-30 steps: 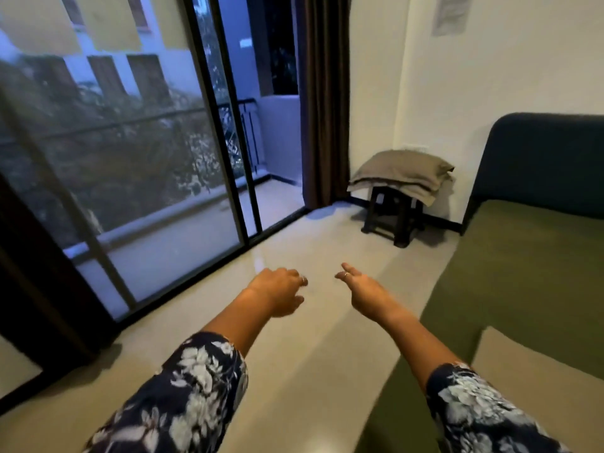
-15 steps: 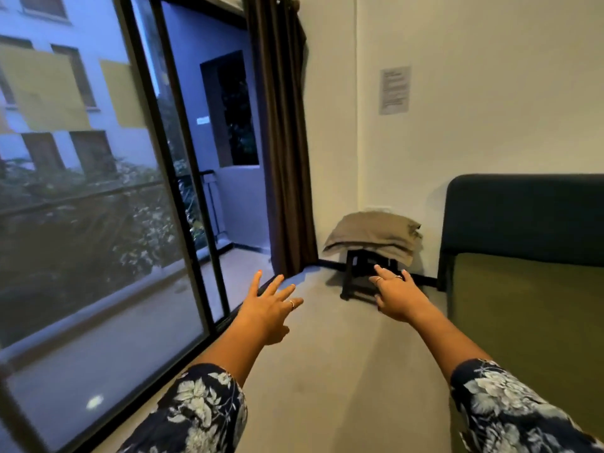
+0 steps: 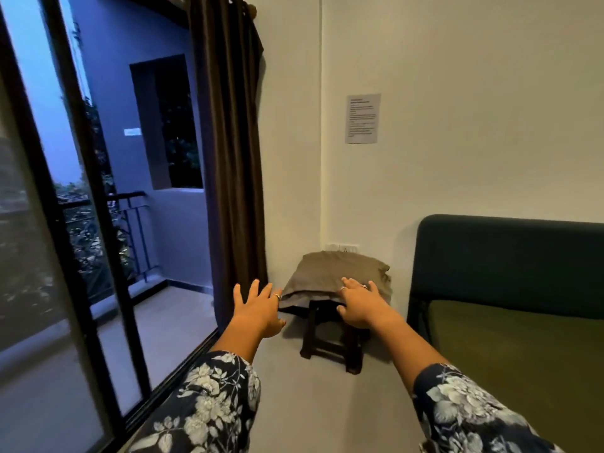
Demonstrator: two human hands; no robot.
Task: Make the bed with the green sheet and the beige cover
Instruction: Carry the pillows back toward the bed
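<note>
A folded beige cover [image 3: 330,273] lies on a small dark wooden stool [image 3: 330,341] in the room's corner. My left hand [image 3: 258,308] is stretched out just left of the cover, fingers spread, holding nothing. My right hand [image 3: 359,305] is open too and overlaps the cover's front right part in the view; whether it touches the cloth I cannot tell. The green sheet [image 3: 523,361] is spread over the bed at the right, below the dark headboard [image 3: 510,256].
A brown curtain [image 3: 232,158] hangs left of the stool beside the sliding glass door [image 3: 81,256] to the balcony. A paper notice [image 3: 362,118] is stuck on the wall above. Bare floor [image 3: 327,403] runs between door and bed.
The view has come closer to the stool and tilted up. Both hands have reached forward towards the folded cover, and the left hand's fingers have opened and spread.
</note>
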